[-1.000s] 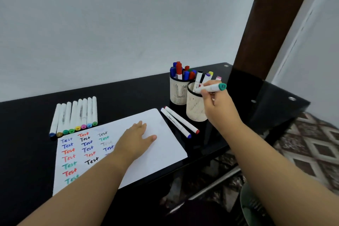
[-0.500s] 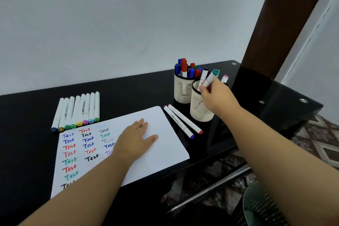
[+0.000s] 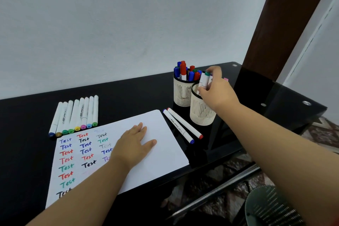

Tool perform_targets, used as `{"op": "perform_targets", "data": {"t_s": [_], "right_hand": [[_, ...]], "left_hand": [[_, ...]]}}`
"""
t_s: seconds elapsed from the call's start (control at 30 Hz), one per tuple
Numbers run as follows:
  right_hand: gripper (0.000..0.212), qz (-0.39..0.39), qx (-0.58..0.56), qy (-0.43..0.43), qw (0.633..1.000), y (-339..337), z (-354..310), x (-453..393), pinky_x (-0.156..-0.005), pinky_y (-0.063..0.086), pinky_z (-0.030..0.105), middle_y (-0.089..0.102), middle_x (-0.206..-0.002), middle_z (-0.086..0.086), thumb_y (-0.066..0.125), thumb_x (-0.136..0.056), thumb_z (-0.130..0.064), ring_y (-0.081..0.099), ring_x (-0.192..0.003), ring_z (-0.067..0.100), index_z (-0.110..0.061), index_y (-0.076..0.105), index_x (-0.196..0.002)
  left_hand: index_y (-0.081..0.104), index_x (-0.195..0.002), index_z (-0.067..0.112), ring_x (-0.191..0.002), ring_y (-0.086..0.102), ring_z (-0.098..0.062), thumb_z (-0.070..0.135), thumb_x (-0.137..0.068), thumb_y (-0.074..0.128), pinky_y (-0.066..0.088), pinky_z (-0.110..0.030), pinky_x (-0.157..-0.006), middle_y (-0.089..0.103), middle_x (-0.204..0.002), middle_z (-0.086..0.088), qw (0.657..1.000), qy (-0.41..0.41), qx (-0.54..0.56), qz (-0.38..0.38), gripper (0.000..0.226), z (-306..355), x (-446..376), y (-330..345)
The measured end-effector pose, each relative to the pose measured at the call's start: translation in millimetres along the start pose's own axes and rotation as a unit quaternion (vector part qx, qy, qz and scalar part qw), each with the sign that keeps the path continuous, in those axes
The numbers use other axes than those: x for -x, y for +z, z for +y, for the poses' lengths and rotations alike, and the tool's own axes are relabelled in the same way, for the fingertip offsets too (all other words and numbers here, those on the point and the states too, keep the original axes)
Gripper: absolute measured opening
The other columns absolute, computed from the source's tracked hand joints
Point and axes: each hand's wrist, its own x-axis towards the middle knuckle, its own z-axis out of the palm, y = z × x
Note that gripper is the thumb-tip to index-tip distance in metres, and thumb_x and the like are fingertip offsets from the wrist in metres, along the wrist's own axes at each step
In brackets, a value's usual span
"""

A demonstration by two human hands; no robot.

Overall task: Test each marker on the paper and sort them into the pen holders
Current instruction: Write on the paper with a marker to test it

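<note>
Right hand (image 3: 215,91) lowering a green-capped marker (image 3: 204,80) into the near holder (image 3: 200,111).
Fingers pinch the marker upright, its lower end inside the rim; left hand (image 3: 134,144) lies flat on the paper (image 3: 165,152). Risks: the light holder may tip if the wrist nudges it, or the marker may snag on others already inside.

Green-capped white marker (image 3: 204,80) stands nearly upright in the nearer mesh pen holder (image 3: 201,113) near the desk's right edge; the farther holder (image 3: 182,93) is full. Eight markers (image 3: 75,115) line the lettered paper's (image 3: 161,145) far edge, two (image 3: 182,124) lie beside it.
</note>
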Motion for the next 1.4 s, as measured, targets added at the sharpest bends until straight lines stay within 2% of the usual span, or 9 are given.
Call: {"op": "perform_targets", "data": {"t_s": [0.13,0.27,0.43,0.63,0.93,1.07,1.2,1.3,1.4], "right_hand": [[0.032,-0.035,0.086,-0.034,0.995,2,4,-2,-0.066,0.051,0.036,0.062,-0.093,0.010,0.052,-0.096,-0.024,0.059,-0.077,0.024,-0.018,0.038,-0.124],[0.033,-0.044,0.102,-0.040,0.993,-3,3,-4,-0.072,0.053,0.037,0.063,-0.098,0.008,0.051,-0.097,-0.029,0.059,-0.085,0.023,-0.019,0.043,-0.127],[0.034,-0.043,0.116,-0.073,0.990,-15,-3,-1,-0.073,0.049,0.033,0.064,-0.104,0.007,0.047,-0.098,-0.028,0.059,-0.089,0.022,-0.017,0.044,-0.130],[0.032,-0.048,0.212,-0.130,0.967,-28,-16,11,-0.082,0.043,0.034,0.050,-0.121,0.010,0.044,-0.098,-0.028,0.049,-0.109,0.026,-0.012,0.047,-0.126],[0.024,-0.168,0.252,-0.193,0.933,-4,-52,39,-0.075,0.044,0.032,0.055,-0.108,0.006,0.038,-0.100,-0.030,0.052,-0.094,0.022,-0.013,0.052,-0.110],[0.020,-0.194,0.246,-0.228,0.922,21,-69,44,-0.074,0.045,0.031,0.054,-0.105,0.005,0.039,-0.100,-0.031,0.052,-0.089,0.020,-0.016,0.050,-0.104],[0.023,-0.216,0.236,-0.249,0.914,52,-85,42,-0.075,0.048,0.032,0.054,-0.109,0.003,0.038,-0.099,-0.032,0.051,-0.087,0.019,-0.017,0.052,-0.111],[0.025,-0.230,0.239,-0.267,0.905,73,-98,36,-0.070,0.046,0.031,0.054,-0.109,0.003,0.039,-0.099,-0.032,0.054,-0.089,0.020,-0.017,0.053,-0.112],[0.020,-0.236,0.228,-0.278,0.903,93,-108,27,-0.074,0.050,0.034,0.055,-0.106,0.004,0.040,-0.098,-0.029,0.055,-0.087,0.021,-0.016,0.053,-0.105]], "left_hand": [[0.016,-0.150,0.024,-0.144,0.004,-0.008,0.055,-0.094,0.035,0.007,-0.030,-0.115,0.005,-0.157,0.015,1.000,-0.003,0.006,0.001,0.066,0,0,0],[0.017,-0.150,0.024,-0.144,0.005,-0.008,0.055,-0.094,0.035,0.007,-0.028,-0.115,0.005,-0.157,0.014,1.000,-0.002,0.001,0.003,0.066,1,2,-1],[0.013,-0.150,0.022,-0.144,0.003,-0.010,0.054,-0.096,0.030,0.005,-0.028,-0.115,0.002,-0.158,0.010,0.999,0.000,-0.040,-0.008,0.066,6,3,-3],[0.009,-0.151,0.020,-0.145,0.000,-0.015,0.052,-0.098,0.025,0.003,-0.031,-0.116,-0.003,-0.158,0.002,0.996,-0.008,-0.080,-0.050,0.064,8,2,-12],[0.009,-0.151,0.022,-0.145,0.000,-0.014,0.048,-0.099,0.023,0.004,-0.031,-0.116,-0.003,-0.158,0.004,0.996,-0.024,-0.061,-0.065,0.060,-25,42,-26],[0.010,-0.151,0.024,-0.145,0.000,-0.013,0.047,-0.099,0.026,0.002,-0.029,-0.115,-0.004,-0.158,0.006,0.996,-0.053,-0.053,-0.050,0.058,-49,53,-31],[0.017,-0.150,0.024,-0.145,0.002,-0.014,0.045,-0.099,0.032,0.005,-0.030,-0.116,0.001,-0.158,0.004,0.997,-0.066,-0.040,-0.020,0.058,-77,63,-37],[0.016,-0.150,0.028,-0.144,0.001,-0.011,0.049,-0.097,0.032,0.006,-0.031,-0.115,0.001,-0.158,0.010,0.995,-0.098,-0.029,-0.012,0.059,-93,65,-46],[0.017,-0.149,0.034,-0.144,0.001,-0.009,0.053,-0.096,0.032,0.009,-0.032,-0.115,0.001,-0.157,0.015,0.993,-0.112,-0.023,-0.005,0.058,-105,65,-53]]}}
